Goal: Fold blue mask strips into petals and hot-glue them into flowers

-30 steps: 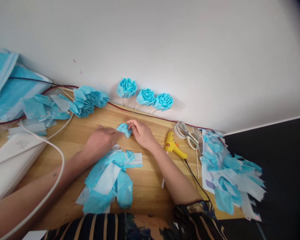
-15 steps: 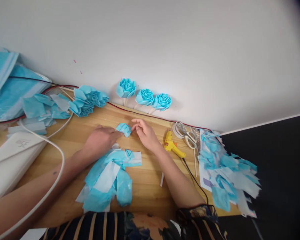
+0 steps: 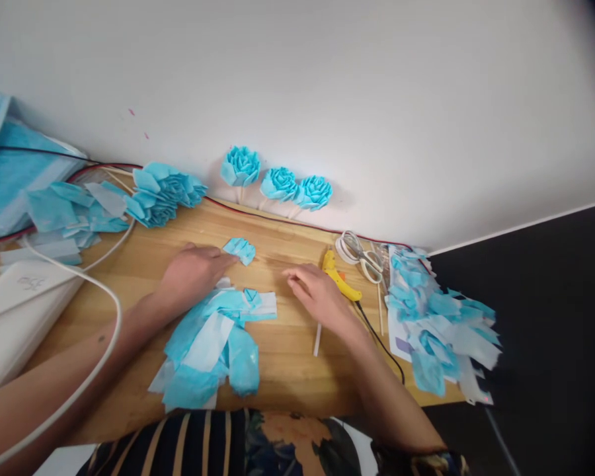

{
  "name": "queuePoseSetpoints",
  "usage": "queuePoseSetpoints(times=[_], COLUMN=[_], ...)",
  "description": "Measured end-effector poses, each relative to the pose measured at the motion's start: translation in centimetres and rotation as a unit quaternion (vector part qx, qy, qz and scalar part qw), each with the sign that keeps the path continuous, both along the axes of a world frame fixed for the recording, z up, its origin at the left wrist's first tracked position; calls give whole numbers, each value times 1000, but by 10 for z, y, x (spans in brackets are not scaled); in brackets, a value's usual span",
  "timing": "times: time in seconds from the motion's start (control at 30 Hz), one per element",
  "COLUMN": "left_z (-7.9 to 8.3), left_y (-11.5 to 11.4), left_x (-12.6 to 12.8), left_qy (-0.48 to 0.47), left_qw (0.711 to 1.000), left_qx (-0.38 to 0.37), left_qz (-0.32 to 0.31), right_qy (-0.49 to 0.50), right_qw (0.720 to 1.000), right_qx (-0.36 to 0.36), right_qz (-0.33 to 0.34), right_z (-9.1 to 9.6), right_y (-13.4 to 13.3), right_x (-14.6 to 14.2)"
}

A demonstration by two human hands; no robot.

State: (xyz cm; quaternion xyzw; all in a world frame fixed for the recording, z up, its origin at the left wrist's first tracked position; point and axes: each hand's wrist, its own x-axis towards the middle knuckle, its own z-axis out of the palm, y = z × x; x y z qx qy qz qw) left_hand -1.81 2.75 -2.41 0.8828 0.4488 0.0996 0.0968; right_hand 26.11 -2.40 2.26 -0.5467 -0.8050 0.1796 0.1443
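Note:
A small pleated piece of blue mask fabric [image 3: 241, 250] lies near the middle of the wooden table. My left hand [image 3: 191, 274] has its fingertips closed on the lower left edge of it. To the right, my right hand [image 3: 317, 291] hovers with loosely bent fingers and holds nothing visible. It is beside a yellow glue gun [image 3: 338, 276], which lies on the table with its nozzle toward the wall. Below my left hand is a heap of cut blue and white fabric pieces [image 3: 211, 344].
Three blue fabric flowers on sticks [image 3: 280, 184] lean along the wall. More blue flowers [image 3: 166, 193] lie left of them. Scissors [image 3: 369, 264] and a white tape roll [image 3: 347, 247] are behind the glue gun. Fabric scraps [image 3: 439, 330] hang over the right edge. A white cable [image 3: 116, 324] crosses my left forearm.
My right hand has left the pleated fabric piece and moved right and toward me, close to the glue gun. My left hand stays at the piece. The view has shifted slightly.

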Motion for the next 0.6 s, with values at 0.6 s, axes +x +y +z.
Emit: queuePoseSetpoints(times=[0.6], left_z=[2], left_y=[-2], left_x=[2], left_qy=[0], left_qw=[1000], left_qx=[15], left_qz=[1], right_qy=[-75], right_qw=[976], right_qx=[35], right_qz=[-201], right_z=[-25], right_y=[-8], right_x=[86])
